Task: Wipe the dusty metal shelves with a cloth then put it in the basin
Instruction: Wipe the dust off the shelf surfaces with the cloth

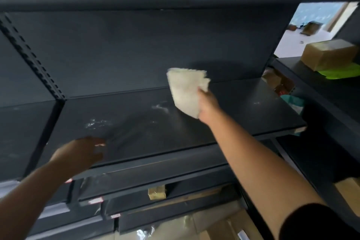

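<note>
A folded white cloth [186, 89] hangs in my right hand [207, 106], lifted just above the dark metal shelf [233, 107] near its back panel. The shelf surface shows pale dust smears and streaks in its middle and left part. My left hand [79, 155] rests on the shelf's front left edge, blurred, fingers curled over the rim with nothing in it that I can see. No basin is in view.
Another shelf board runs above. Lower shelves [155, 177] step out below, with a small cardboard piece [156, 192] on one. To the right a side rack holds a cardboard box [329, 53], a green item [342, 73] and a teal item [295, 101].
</note>
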`<state>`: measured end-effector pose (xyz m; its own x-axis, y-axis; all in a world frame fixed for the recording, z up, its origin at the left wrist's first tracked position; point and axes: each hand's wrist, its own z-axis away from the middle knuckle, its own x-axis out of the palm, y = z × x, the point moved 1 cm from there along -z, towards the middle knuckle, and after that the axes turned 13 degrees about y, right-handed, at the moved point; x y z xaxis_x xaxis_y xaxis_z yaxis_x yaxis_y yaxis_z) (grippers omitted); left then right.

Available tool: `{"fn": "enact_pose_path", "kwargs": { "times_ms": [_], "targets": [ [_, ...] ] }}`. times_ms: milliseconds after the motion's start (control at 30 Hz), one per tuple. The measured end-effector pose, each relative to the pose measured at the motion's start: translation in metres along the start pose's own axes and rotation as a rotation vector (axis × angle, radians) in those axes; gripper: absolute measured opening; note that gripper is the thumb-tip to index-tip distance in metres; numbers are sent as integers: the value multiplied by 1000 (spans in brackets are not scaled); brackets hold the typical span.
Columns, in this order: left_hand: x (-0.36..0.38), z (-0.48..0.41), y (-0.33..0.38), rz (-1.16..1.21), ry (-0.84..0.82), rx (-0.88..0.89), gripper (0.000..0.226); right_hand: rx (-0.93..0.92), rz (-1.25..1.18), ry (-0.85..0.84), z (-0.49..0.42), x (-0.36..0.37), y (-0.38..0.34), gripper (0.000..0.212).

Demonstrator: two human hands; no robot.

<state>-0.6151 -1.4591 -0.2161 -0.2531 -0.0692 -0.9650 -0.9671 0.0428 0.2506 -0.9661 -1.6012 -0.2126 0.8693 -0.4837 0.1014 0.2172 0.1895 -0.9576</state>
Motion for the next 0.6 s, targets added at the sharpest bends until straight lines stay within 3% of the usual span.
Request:
{"fn": "enact_pose_path", "kwargs": {
  "times_ms": [67,133,200,267,367,467,533,600],
  "targets": [
    [1,-8,40,-82,-52,-12,38,15,-159,85,-30,-39,-22,31],
    [14,-9,48,-88,-76,-11,45,-119,-110,228,-61,-87,-45,35],
    [18,-8,50,-55,-38,-11,54,-298,136,403,-83,-132,-60,48],
    [30,-6,52,-80,-34,74,62,-480,464,474,-91,-163,-65,49],
    [38,-5,49,-88,-14,74,77,-598,885,434,-104,-202,-39,31],
    [43,-2,47,-96,8,66,82,-569,1209,475,-121,-211,-12,31],
    [45,-5,48,-69,-10,47,75,-527,1348,472,-129,-184,-5,34],
    [44,-7,49,-74,-11,51,69,-570,1387,344,-119,-131,10,32]
  ]
}}
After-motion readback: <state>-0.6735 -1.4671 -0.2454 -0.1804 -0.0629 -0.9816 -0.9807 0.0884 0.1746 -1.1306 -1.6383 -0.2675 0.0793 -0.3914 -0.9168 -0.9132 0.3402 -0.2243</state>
